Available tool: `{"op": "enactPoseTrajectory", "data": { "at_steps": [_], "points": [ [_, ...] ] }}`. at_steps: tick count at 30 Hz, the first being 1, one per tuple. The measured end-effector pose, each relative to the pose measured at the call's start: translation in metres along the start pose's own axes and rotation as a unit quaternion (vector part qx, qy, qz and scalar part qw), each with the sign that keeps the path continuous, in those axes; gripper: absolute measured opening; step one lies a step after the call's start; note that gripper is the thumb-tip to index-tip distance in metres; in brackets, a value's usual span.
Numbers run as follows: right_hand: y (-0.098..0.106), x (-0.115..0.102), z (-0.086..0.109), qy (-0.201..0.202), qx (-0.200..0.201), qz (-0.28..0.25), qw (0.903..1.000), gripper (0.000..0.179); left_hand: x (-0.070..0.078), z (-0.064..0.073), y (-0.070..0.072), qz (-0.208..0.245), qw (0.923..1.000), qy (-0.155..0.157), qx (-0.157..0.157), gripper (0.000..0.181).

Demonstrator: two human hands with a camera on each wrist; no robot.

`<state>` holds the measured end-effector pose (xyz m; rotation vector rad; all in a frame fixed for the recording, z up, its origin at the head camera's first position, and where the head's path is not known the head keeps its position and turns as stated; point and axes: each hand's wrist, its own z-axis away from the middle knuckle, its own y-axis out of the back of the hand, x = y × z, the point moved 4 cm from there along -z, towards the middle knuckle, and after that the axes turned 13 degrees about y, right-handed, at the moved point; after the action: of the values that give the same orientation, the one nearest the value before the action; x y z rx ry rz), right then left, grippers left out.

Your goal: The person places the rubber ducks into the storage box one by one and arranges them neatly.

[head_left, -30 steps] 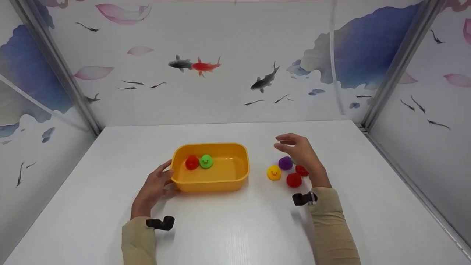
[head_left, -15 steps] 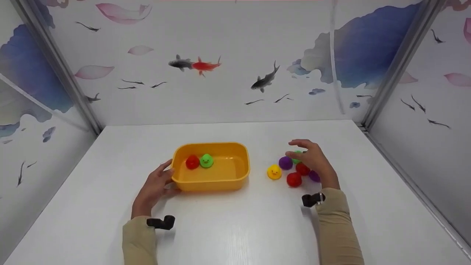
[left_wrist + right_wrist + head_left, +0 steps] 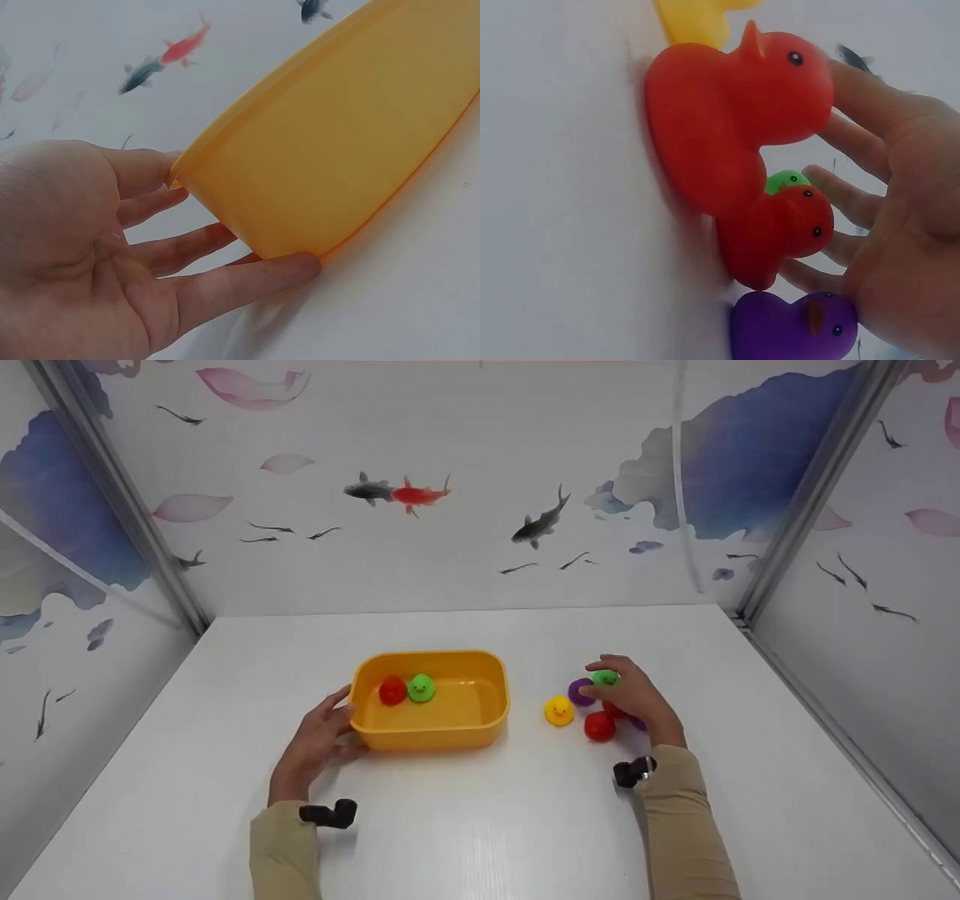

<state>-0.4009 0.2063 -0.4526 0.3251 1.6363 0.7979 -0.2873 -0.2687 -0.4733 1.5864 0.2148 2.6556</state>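
Observation:
My left hand (image 3: 313, 746) touches the left end of a yellow plastic tub (image 3: 427, 740), its fingers at the rim and thumb low along the wall (image 3: 337, 142). A red toy duck (image 3: 392, 691) and a green toy duck (image 3: 421, 688) sit inside. Over the cluster of ducks to the right, my right hand (image 3: 634, 694) has its fingers spread around a green duck (image 3: 605, 678). Its thumb overlaps a purple duck (image 3: 579, 692) in the head view. Below the palm are a red duck (image 3: 780, 236), partly hidden, and another purple duck (image 3: 787, 326).
A yellow duck (image 3: 559, 711) and a red duck (image 3: 599, 727) stand at the near left side of the cluster. The white table (image 3: 480, 817) is enclosed by printed panels (image 3: 480, 570) at the back and both sides.
My right hand has moved right and then lowered among the ducks, its fingers coming around the green duck. My left hand and the tub have stayed in place.

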Motion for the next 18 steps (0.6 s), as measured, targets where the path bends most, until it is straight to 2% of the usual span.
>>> {"op": "enactPoseTrajectory", "data": {
  "at_steps": [12, 18],
  "points": [
    [-0.0062, -0.0044, -0.0024, -0.021, 0.004, 0.007, 0.9997, 0.046, -0.0007, 0.0, 0.0002, -0.005, 1.0, 0.004, 0.003, 0.057],
    [-0.0084, -0.0062, -0.0036, -0.013, 0.007, 0.016, 0.9998, 0.039, 0.0002, 0.0012, 0.0, 0.004, 1.0, -0.002, -0.005, 0.057]
  ]
}}
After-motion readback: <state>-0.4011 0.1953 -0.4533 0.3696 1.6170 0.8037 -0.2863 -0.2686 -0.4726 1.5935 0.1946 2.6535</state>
